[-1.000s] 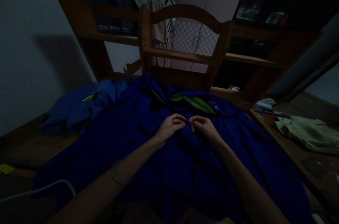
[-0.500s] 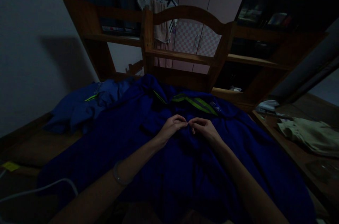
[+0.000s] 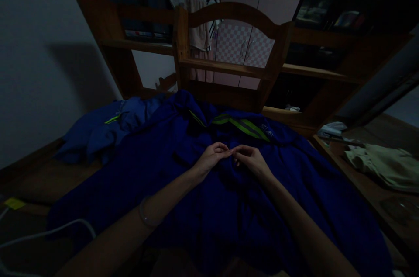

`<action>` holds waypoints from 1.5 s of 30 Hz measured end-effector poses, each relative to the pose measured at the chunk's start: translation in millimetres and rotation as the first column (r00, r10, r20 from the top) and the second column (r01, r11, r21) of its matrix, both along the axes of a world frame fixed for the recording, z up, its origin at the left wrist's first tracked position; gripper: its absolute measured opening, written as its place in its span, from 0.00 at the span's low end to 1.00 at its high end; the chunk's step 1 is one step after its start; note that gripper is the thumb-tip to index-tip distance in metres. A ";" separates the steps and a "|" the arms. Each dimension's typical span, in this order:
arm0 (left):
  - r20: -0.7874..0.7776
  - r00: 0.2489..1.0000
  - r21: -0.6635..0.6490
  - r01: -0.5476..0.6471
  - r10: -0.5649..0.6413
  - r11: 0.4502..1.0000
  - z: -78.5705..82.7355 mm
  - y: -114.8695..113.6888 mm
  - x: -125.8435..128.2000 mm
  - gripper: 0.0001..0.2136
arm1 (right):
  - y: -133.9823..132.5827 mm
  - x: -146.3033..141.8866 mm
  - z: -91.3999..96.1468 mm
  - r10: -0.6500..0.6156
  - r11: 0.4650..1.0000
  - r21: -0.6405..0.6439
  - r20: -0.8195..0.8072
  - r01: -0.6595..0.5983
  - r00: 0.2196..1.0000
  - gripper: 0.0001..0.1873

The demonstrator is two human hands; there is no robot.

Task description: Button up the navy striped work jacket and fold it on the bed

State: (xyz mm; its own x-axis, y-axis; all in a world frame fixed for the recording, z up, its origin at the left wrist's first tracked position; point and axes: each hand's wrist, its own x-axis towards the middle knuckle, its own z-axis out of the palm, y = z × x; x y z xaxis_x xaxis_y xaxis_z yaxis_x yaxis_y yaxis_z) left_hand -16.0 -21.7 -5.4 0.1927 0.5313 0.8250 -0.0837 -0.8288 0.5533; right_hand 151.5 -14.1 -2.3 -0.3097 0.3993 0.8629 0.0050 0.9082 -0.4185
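Note:
A large dark blue garment [image 3: 209, 207] with yellow-green reflective stripes [image 3: 240, 126] lies spread over a wooden surface in a dim room. My left hand [image 3: 212, 157] and my right hand [image 3: 250, 159] meet at the middle of its front, fingertips almost touching. Both hands are curled in a pinch on the blue fabric near its front opening. What exactly sits between the fingertips is too dark and small to make out. A thin bracelet [image 3: 144, 213] circles my left wrist.
A second blue garment [image 3: 108, 128] is bunched at the left. A wooden headboard with shelves [image 3: 229, 67] stands behind. A pale green cloth [image 3: 382, 165] lies on the wooden surface at the right. A white cable [image 3: 49, 233] curves at the lower left.
Both hands stay pinched together at the same spot on the garment, with small finger movements. The view has shifted slightly.

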 end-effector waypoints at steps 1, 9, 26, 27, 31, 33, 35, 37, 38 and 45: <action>0.010 1.000 -0.007 0.002 -0.002 1.000 0.0 0.8 0.1 0.16 | 0.8 -0.5 0.2 0.019 1.000 0.012 -0.009 -0.019 1.000 0.11; 0.049 0.992 -0.030 0.119 -0.118 0.992 2.9 0.1 0.2 0.13 | 11.3 -1.3 1.0 0.091 0.996 -0.005 0.007 -0.091 0.996 0.12; -0.076 0.994 0.211 -0.066 0.084 0.975 6.2 3.3 -6.7 0.14 | 9.7 2.4 2.3 0.028 0.999 -0.022 0.004 -0.028 1.000 0.15; -0.079 0.993 0.226 -0.071 0.091 0.972 6.5 2.7 -6.4 0.14 | 9.3 2.1 2.1 0.016 1.000 -0.012 0.004 -0.016 1.000 0.15; -0.068 0.989 0.279 -0.109 0.133 0.954 7.2 -0.3 -6.2 0.13 | 8.6 2.1 1.7 -0.019 0.999 0.028 0.014 0.019 1.000 0.17; -0.066 0.987 0.296 -0.122 0.148 0.948 7.3 -1.1 -6.5 0.12 | 9.0 2.6 1.9 -0.033 0.999 0.035 0.022 0.032 0.999 0.18; -0.068 0.986 0.312 -0.120 0.149 0.942 7.4 -1.1 -6.8 0.10 | 9.1 3.3 2.4 -0.043 0.998 0.045 0.023 0.042 0.999 0.18; -0.066 0.987 0.334 -0.120 0.150 0.935 7.2 -0.8 -6.6 0.10 | 8.4 3.8 2.9 -0.042 0.998 0.057 0.018 0.041 0.999 0.17; -0.063 0.986 0.344 -0.122 0.152 0.931 7.0 -0.8 -6.4 0.10 | 7.9 4.1 3.0 -0.039 0.997 0.060 0.016 0.038 0.999 0.17; -0.036 0.972 0.358 -0.206 0.233 0.911 5.3 -2.6 -3.3 0.10 | 11.1 3.6 1.4 -0.035 0.998 0.047 0.011 0.035 0.999 0.17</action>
